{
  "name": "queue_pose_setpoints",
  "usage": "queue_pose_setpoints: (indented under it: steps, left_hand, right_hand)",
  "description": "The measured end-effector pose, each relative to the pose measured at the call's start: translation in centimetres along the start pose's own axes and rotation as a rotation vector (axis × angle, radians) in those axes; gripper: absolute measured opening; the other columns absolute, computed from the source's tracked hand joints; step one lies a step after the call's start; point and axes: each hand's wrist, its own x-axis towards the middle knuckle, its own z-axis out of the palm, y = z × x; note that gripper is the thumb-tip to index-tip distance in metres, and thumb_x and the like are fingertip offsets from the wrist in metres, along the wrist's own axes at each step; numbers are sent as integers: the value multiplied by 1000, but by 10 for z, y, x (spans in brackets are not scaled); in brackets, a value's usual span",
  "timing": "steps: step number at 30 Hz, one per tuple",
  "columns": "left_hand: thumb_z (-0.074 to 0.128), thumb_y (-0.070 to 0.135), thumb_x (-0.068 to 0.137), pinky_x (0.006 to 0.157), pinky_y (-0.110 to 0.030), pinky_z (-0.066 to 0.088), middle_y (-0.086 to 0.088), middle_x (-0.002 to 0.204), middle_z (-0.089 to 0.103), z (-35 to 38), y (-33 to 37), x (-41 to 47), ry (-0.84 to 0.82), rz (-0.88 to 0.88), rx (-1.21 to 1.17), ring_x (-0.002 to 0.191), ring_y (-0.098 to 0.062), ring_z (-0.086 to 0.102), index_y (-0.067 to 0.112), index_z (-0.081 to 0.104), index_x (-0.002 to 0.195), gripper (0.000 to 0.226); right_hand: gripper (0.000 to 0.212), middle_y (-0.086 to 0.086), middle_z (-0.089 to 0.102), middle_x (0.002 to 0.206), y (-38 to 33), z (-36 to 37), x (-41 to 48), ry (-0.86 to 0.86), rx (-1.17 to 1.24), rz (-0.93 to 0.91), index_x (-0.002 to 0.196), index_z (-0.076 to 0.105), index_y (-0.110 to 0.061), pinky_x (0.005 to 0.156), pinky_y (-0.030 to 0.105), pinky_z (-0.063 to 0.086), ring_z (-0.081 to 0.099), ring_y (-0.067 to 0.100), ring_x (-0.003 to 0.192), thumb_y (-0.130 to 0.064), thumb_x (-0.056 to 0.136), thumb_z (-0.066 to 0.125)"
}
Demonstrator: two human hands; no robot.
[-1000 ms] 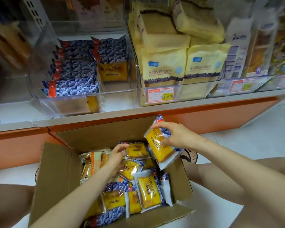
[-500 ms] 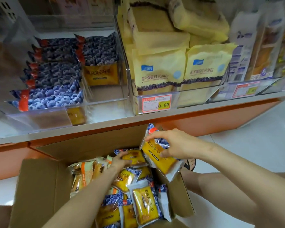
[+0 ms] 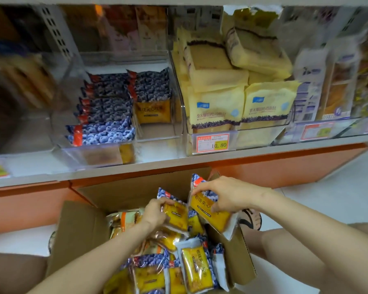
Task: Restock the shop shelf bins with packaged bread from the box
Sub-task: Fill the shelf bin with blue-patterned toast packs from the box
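Note:
An open cardboard box on the floor holds several blueberry-print bread packs with yellow fronts. My right hand grips one such pack above the box's right side, tilted. My left hand holds a second pack lifted just above the pile. On the shelf above, a clear bin carries a row of the same blueberry packs at its left and one upright pack at its right.
A neighbouring clear bin holds pale yellow bread bags with a 10.80 price tag. More packaged goods fill the right bins. An orange shelf base runs behind the box. My knees flank the box on white floor.
My left hand has closed on a pack and raised it from the pile. My right hand keeps its pack in nearly the same place. The view tilted up toward the shelf.

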Motion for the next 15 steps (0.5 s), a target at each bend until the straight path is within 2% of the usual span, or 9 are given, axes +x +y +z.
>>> queue_pose_setpoints:
  steps: [2,4,5,7,8,9,11,13,15]
  left_hand:
    - [68,-5,75,72,-18,47,-5,118,50,-19,11,-20,-7,56,119,105,-21,56,27,63,112,49]
    - [69,-1,76,72,-14,39,-3,109,44,-39,23,-44,6,120,207,97,-16,50,27,62,114,48]
    - [69,0,76,71,-15,39,-2,104,42,-48,29,-57,12,144,225,93,-15,47,27,62,114,47]
    - [70,0,74,76,-22,42,-3,100,41,-67,39,-82,31,214,234,90,-18,47,27,63,109,45]
    - [72,1,72,79,-24,43,-4,99,41,-77,43,-95,43,260,240,91,-19,48,30,63,104,44]
    - [74,3,71,83,-25,43,-3,98,42,-86,46,-105,50,302,234,93,-19,49,34,62,98,43]
    - [78,10,69,91,-28,43,1,97,46,-105,52,-123,84,383,152,97,-19,52,46,63,85,43]
    - [77,22,66,93,-35,44,1,96,50,-124,58,-137,134,460,46,97,-19,54,48,63,90,38]
    - [75,28,69,87,-34,45,-2,94,52,-145,66,-147,171,544,5,91,-18,54,47,60,95,36]
  right_hand:
    - [57,4,48,136,-7,-2,-2,18,35,-15,135,41,-46,53,20,44,49,7,57,-19,90,63]
    - [57,1,47,138,-14,-6,-5,47,99,-50,134,43,-46,53,19,46,50,6,57,-17,89,65]
    - [57,-2,46,140,-17,-9,-7,64,141,-77,132,45,-46,57,18,47,53,4,63,-17,88,66]
    - [58,-9,43,143,-22,-14,-13,106,219,-144,130,46,-48,78,24,51,58,8,97,-18,86,68]
    - [58,-12,43,143,-25,-17,-18,129,247,-179,129,47,-49,89,28,49,53,10,113,-17,85,69]
    - [59,-15,44,141,-27,-21,-25,147,271,-215,129,48,-49,96,29,46,48,9,121,-17,85,70]
    - [60,-20,45,138,-32,-28,-38,177,336,-301,127,48,-50,101,27,42,44,2,125,-15,84,70]
    - [60,-27,46,134,-38,-40,-50,226,441,-368,124,50,-52,103,26,41,44,-4,124,-13,84,71]
    - [59,-30,46,131,-45,-54,-58,320,535,-411,121,51,-54,103,28,41,45,-4,124,-12,84,71]
